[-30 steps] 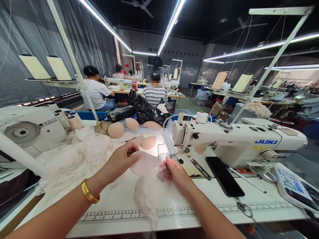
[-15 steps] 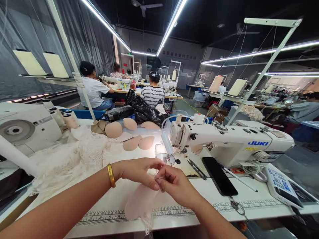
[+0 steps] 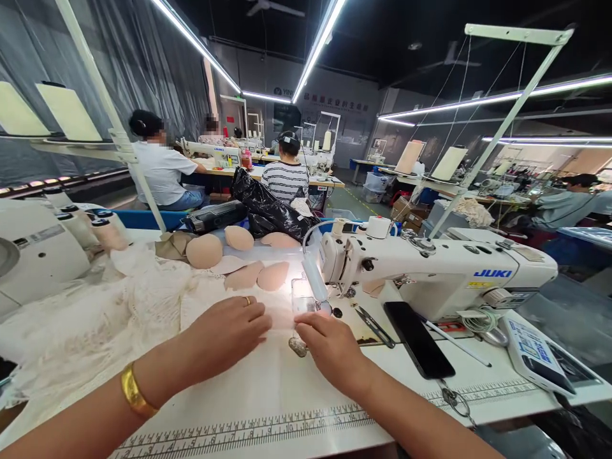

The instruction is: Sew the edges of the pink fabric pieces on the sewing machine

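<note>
Table (image 3: 229, 408) fills the lower frame, its near edge cut off at lower left. Sewing machine (image 3: 444, 271) stands right of centre, its needle hard to make out beside the lamp's glare. White lace (image 3: 119, 306) lies heaped at left, running out of the frame. Left hand (image 3: 229, 335), at centre, curls its fingers over pale cloth (image 3: 281, 311); whether they grip or just press, I cannot tell. Right hand (image 3: 329, 347) pinches the cloth's right edge between thumb and forefinger, its other fingers partly hidden. The cloth lies between both hands, blurred, its left part covered
</note>
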### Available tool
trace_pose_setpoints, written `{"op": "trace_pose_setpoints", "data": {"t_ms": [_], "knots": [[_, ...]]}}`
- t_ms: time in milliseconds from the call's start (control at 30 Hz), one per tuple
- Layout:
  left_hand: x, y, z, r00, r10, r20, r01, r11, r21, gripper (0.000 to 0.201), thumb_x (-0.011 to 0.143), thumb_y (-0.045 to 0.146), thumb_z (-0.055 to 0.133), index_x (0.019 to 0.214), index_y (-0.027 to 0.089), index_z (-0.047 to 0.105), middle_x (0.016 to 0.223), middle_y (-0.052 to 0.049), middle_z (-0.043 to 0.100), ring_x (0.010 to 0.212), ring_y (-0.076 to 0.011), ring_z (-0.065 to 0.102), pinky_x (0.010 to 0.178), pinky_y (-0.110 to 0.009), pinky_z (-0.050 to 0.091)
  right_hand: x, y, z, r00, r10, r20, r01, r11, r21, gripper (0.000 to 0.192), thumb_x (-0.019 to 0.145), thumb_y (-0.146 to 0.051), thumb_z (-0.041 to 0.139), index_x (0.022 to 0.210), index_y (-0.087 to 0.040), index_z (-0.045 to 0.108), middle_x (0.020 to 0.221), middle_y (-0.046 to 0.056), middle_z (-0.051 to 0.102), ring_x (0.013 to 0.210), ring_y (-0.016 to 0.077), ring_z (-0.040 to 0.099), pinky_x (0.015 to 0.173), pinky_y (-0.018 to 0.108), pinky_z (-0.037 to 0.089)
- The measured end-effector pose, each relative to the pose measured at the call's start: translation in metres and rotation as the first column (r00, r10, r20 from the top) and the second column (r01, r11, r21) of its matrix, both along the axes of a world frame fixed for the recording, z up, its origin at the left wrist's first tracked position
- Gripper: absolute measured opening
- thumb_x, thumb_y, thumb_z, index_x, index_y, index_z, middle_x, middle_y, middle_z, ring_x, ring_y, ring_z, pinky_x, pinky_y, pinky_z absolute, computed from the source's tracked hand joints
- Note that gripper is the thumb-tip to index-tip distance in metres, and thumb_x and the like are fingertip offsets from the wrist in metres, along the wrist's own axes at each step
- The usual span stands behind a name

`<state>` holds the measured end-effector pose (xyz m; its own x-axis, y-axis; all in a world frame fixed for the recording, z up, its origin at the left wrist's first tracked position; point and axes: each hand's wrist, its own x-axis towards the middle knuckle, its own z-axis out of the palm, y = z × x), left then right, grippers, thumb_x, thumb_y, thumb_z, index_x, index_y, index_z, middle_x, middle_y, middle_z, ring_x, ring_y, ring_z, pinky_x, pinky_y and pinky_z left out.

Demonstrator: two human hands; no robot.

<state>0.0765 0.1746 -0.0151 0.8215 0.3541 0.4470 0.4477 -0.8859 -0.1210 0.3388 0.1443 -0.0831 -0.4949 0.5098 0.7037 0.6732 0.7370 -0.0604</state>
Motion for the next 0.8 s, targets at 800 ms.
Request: {"op": "trace_pose_setpoints", "data": {"t_ms": [800], "knots": [[0.075,0.034,-0.063,0.997,-0.076,-0.021,0.069,0.969,-0.237,0.024,0.106,0.010,0.043,0.091,0.015,0.060,0.091,-0.006,0.060,0.084,-0.0229,0.056,0.076,-0.038,0.047,0.072,0.022,-0.006,0.977,0.162,0.138,-0.114,0.946,-0.304,0.031,0.100,-0.003,0.050,0.112,-0.022,0.070,0.094,0.004,0.064,0.085,0.0181,0.053,0.070,0.027,0.042]]}}
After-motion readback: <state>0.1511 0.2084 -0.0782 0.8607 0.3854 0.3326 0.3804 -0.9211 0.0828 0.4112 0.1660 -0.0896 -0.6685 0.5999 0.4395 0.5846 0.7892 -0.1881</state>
